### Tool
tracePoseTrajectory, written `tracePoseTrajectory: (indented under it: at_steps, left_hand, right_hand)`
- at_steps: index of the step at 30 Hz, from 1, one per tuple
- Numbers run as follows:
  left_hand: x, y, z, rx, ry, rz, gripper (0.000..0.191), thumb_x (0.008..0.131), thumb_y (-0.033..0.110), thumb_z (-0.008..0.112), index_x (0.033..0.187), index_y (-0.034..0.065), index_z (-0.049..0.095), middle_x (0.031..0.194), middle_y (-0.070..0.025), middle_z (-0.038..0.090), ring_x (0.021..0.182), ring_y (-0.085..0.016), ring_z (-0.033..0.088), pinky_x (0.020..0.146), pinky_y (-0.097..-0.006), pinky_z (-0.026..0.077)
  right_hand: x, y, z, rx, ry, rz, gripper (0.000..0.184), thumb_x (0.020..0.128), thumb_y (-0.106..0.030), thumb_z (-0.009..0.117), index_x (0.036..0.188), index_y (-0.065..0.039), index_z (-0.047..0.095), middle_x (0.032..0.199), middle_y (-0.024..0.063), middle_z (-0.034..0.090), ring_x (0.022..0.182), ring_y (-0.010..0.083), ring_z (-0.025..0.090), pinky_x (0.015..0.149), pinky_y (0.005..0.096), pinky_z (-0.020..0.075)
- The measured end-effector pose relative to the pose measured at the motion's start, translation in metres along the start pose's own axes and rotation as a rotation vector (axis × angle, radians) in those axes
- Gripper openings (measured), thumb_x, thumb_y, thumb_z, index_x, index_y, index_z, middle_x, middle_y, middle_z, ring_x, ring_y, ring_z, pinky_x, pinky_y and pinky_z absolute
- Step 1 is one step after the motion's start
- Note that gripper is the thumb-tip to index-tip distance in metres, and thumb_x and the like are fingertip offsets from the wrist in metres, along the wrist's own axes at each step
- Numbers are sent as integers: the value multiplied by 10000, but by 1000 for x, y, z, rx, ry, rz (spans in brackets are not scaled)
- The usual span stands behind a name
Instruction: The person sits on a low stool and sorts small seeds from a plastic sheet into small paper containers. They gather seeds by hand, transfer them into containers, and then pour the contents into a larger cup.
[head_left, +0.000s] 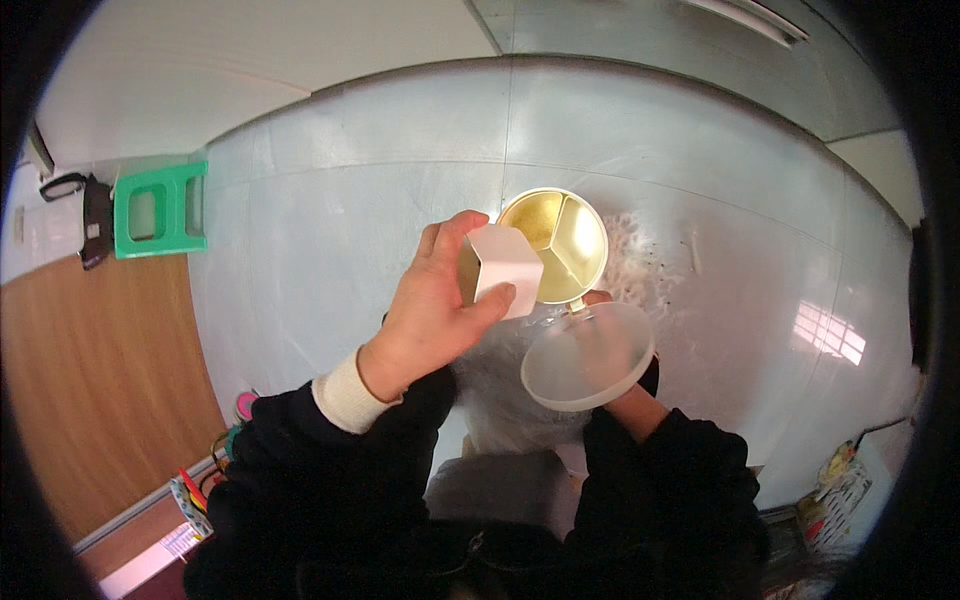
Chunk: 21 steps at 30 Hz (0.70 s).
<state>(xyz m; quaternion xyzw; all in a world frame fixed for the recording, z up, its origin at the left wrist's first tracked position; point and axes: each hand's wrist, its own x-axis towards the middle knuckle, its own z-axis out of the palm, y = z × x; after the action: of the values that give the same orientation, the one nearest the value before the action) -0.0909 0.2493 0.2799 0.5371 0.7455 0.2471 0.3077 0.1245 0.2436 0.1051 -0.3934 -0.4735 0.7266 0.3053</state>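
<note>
My left hand (431, 300) grips a pale, angular box-like piece (511, 266) between thumb and fingers, and its interior faces away from my view. Just right of this piece, and partly covered by it, is a round cream container (577, 238) with dividers forming three compartments. A translucent round lid (581, 375) hangs open from the hinge on its near side. My right hand (604, 341) shows blurred through this lid, with fingertips at the hinge, holding the container from below. The compartments show bare yellowish surfaces.
A green plastic stool (161, 211) stands at the left beside a dark-handled appliance (91, 217) and a wood-patterned surface (105, 375). Clear plastic film (510, 382) lies between my arms. Light specks or reflections mark the grey tiled floor (360, 210). A slotted white basket (844, 510) sits at lower right.
</note>
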Motion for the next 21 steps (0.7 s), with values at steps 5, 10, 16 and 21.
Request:
tracePoseTrajectory:
  at_steps: [5,10,16,21]
  left_hand:
    - [0,27,18,92,-63,-64,699,765,244,716,1273,-71,355,1181,-281,459,1051,-405,533,898,-396,467]
    - [9,32,25,-46,-45,-245,712,774,266,709,1260,-121,361,1169,-305,457,1040,-411,536,896,-397,464]
    - [10,31,36,165,46,-123,716,787,287,695,1256,-140,361,1166,-302,460,1032,-403,536,895,-392,461]
    - [10,22,43,118,71,-153,706,806,304,679,1245,-148,360,1179,-302,449,1027,-422,544,877,-404,475]
  right_hand:
    - [1,-15,12,-45,110,-206,247,834,-109,657,1045,-22,563,1084,108,560,992,212,566,869,312,454]
    - [3,-43,12,-177,120,-281,296,796,-85,684,1061,-55,556,1075,116,565,994,257,569,874,336,456]
    - [5,-52,9,-282,161,-410,306,751,-68,694,1023,-66,554,1052,127,566,972,307,569,840,352,469]
    - [6,-52,15,-265,199,-432,246,767,-6,659,987,-50,557,1007,131,569,928,308,578,793,345,482]
